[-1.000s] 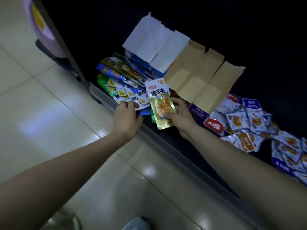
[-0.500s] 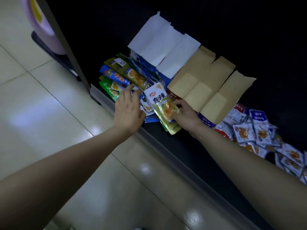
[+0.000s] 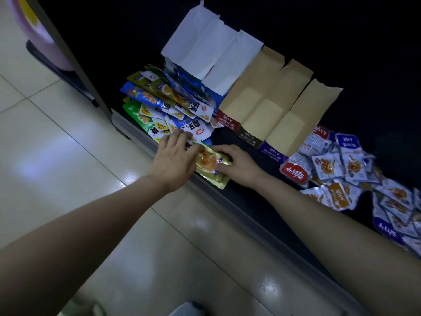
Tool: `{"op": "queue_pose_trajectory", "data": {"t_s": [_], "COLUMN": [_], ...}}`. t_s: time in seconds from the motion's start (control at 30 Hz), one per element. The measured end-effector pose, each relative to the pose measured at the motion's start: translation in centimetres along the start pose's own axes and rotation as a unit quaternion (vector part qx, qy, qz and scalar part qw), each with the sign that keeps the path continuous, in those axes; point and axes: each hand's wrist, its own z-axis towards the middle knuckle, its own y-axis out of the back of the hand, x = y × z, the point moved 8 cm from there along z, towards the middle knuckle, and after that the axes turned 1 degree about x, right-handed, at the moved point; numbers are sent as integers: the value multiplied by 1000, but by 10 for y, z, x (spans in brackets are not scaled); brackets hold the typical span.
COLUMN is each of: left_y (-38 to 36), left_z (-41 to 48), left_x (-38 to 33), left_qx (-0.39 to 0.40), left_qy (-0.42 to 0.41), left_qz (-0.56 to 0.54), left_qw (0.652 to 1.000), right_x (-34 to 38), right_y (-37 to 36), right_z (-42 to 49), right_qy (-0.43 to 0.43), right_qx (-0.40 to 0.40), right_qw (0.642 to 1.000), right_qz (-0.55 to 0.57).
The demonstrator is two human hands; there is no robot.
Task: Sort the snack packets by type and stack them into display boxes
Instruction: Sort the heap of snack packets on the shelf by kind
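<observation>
A heap of long blue, green and olive snack packets lies at the left of a dark shelf. My right hand grips a small stack of olive-gold packets near the shelf's front edge. My left hand lies flat on the near side of that stack and the heap, fingers stretched out. Three open brown display boxes with raised flaps stand behind the hands. A white-flapped blue box stands behind the heap. Small square silver packets are scattered at the right.
The shelf's metal front rail runs diagonally from upper left to lower right. Glossy tiled floor spreads below it. A dark upright post and a pink rounded object stand at the far left.
The olive-gold stack in my right hand has gone from upright to lying low at the shelf edge. My left hand has slid right from the heap onto the stack.
</observation>
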Motion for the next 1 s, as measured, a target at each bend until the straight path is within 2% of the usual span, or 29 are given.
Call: {"op": "queue_pose_trajectory", "data": {"t_s": [0.1,0.17,0.27,0.4,0.53,0.63,0.73,0.83,0.9,1.0], "left_y": [7,12,22,35,25,8,-10,-30,-47,-62], "left_z": [1,4,11,24,40,55,65,63,54,37], "left_x": [-10,-23,-53,-124,-216,-272,-321,-361,-378,-392], "left_qx": [-20,-33,-53,-58,16,98,213,281,342,420], "left_qy": [-13,-23,-50,-142,-253,-264,-256,-253,-240,-247], "left_qz": [7,4,-15,-56,-61,2,29,50,64,112], "left_qw": [1000,999,997,987,966,960,942,924,906,866], "right_x": [0,0,-10,-42,-108,-162,-215,-263,-282,-289], "right_y": [-1,6,33,73,121,162,193,189,169,153], "right_z": [-9,-20,-42,-89,-164,-231,-294,-343,-359,-364], "right_qy": [16,26,24,-3,-77,-144,-241,-338,-357,-329], "right_qx": [36,35,-16,-74,-155,-199,-168,-72,-24,-57], "right_qw": [998,999,1000,992,982,969,944,923,923,932], "right_qz": [-41,-29,9,98,74,-39,-151,-168,-141,-142]}}
